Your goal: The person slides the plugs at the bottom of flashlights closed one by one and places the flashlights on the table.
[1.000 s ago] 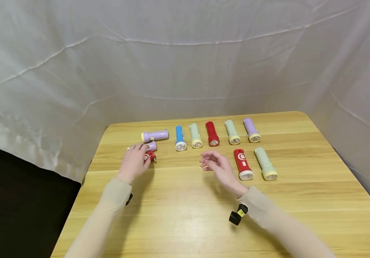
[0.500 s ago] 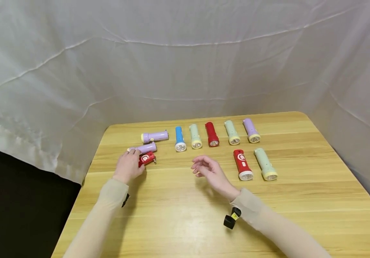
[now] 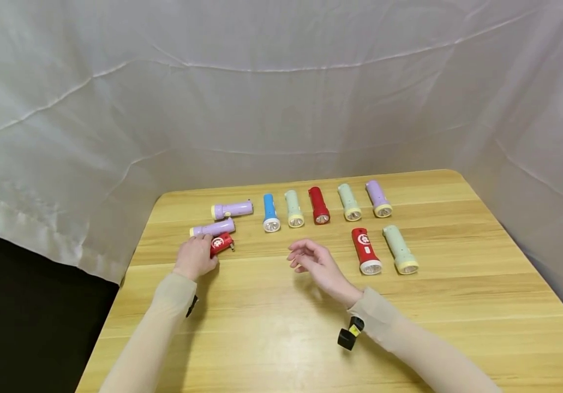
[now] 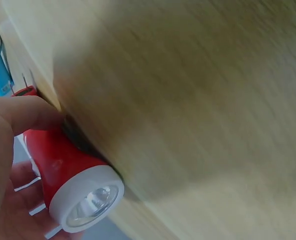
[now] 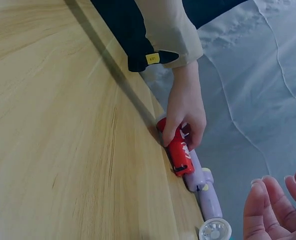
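Observation:
My left hand [image 3: 194,257] grips a red flashlight [image 3: 220,243] at the table's left side, covering its head end in the head view. From the left wrist, its white lens ring [image 4: 90,200] shows, the thumb lies along the red body, and thin metal prongs [image 4: 24,81] stick out at the far end. Just behind it lies a purple flashlight [image 3: 215,227], with another purple flashlight [image 3: 234,210] further back. My right hand [image 3: 321,270] hovers over the middle of the table, fingers loosely bent, holding nothing.
A back row holds a blue flashlight [image 3: 270,210], pale green ones, a dark red one [image 3: 318,203] and a purple one [image 3: 377,196]. Nearer on the right lie a red flashlight [image 3: 364,248] and a pale green one [image 3: 399,248]. Grey curtains [image 3: 281,109] surround the wooden table [image 3: 281,338].
My left hand has drawn back slightly toward me and left, uncovering more of the red and purple flashlights. My right hand has drifted left, away from the right-hand flashlights.

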The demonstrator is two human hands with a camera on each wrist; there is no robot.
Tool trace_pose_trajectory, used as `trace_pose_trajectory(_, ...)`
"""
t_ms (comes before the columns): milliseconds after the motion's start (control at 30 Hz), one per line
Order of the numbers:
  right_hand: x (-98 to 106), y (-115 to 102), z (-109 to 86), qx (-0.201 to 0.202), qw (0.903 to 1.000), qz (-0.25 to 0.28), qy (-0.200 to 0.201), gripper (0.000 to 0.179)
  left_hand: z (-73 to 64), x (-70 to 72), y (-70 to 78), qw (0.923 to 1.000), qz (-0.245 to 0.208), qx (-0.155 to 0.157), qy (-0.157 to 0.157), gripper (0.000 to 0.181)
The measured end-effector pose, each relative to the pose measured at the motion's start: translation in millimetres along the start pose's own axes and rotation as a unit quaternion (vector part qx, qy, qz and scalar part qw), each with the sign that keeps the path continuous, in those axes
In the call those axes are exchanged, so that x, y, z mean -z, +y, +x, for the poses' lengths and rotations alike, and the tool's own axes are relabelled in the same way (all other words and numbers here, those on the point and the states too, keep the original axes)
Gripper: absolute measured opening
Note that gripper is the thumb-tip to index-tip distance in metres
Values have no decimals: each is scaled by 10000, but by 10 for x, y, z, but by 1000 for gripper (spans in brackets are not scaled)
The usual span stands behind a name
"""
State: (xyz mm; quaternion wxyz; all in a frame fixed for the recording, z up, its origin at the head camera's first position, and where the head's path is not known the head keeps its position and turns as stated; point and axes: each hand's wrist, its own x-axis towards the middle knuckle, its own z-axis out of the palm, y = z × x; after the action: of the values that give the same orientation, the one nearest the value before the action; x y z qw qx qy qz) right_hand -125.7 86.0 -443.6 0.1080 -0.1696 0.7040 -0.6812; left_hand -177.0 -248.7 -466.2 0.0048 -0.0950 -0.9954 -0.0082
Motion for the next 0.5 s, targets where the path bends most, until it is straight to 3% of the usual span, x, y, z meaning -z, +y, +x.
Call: trace_pose_trajectory(500, 20, 27, -15, -198, 9998, 1, -63, 27, 29, -52, -32, 9995, -99, 125, -278, 61)
